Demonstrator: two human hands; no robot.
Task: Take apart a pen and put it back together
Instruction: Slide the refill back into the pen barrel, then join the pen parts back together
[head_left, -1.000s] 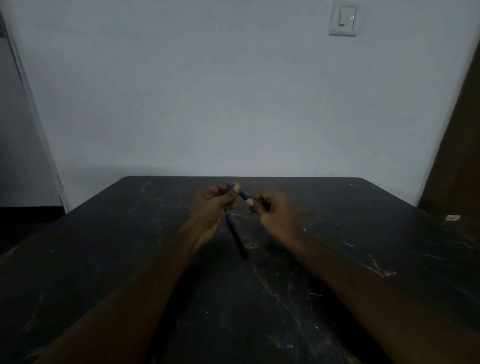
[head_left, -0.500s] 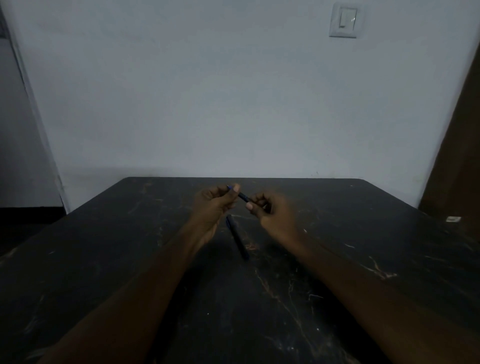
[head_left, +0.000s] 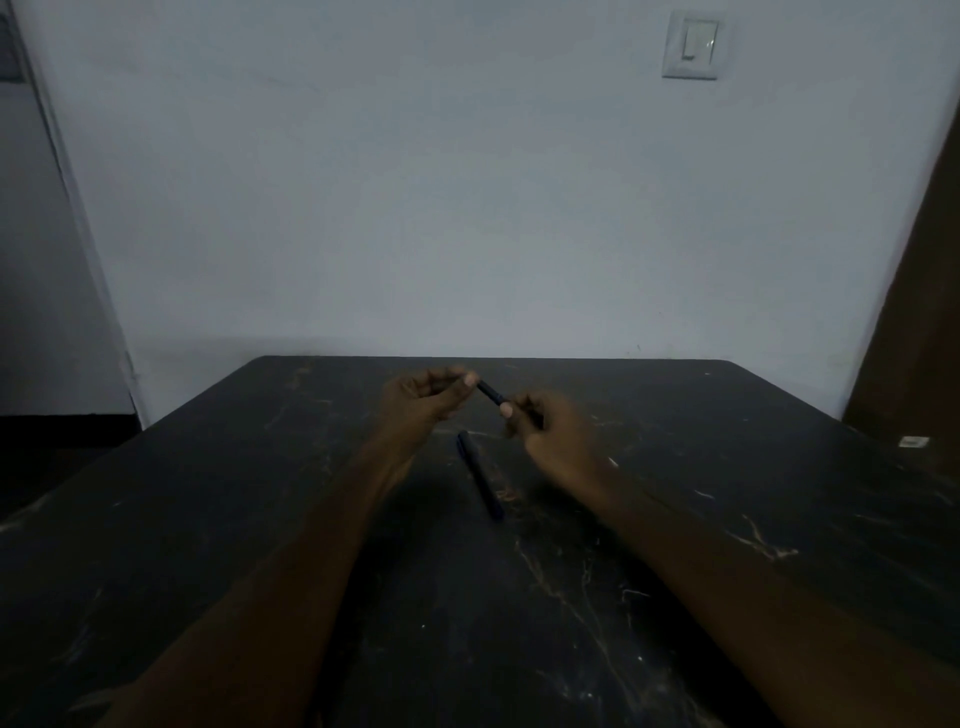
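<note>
Both hands are raised just above the far middle of a dark tabletop, a stone-like slab with pale veins and scuffs. The left hand has its fingers curled, thumb and forefinger pinching one end of a short, dark, cylindrical pen part. The right hand pinches the opposite end between thumb and fingertips; its outline is slightly blurred. The part slopes down from left grip to right grip. Both grips are clenched on this piece. A second pen piece, longer, slim, dark and round-ended, lies flat on the tabletop below and between the hands, touching neither. Behind stands a smooth pale wall with a white rectangular light switch.
</note>
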